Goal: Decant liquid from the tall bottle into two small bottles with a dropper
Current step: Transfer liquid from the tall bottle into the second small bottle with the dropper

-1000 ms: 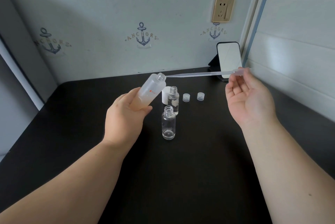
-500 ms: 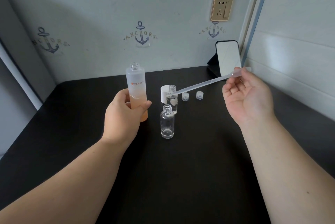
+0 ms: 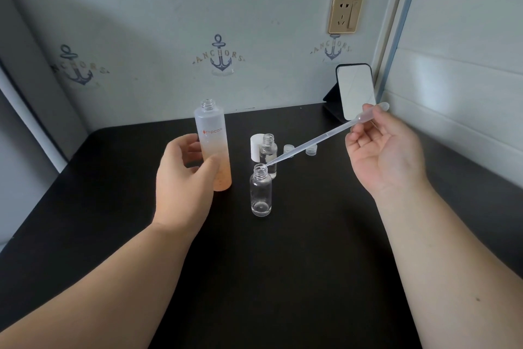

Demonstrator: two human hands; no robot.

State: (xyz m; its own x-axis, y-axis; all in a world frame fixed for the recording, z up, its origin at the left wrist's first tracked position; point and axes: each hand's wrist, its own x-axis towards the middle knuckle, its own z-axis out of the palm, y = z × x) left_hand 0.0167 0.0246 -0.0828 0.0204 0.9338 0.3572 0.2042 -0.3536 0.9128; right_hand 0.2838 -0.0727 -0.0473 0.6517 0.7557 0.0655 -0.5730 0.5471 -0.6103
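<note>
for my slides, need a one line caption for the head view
Right hand aims a dropper at the near small bottle while the left hand steadies the tall bottle.

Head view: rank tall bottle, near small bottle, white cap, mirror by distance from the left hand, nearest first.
From the left hand:
1. Tall bottle: in its grip, upright on the table.
2. Near small bottle: just to the hand's right, dropper tip at its mouth.
3. White cap: farther back, behind the far small bottle.
4. Mirror: back right corner, by the wall.
</note>
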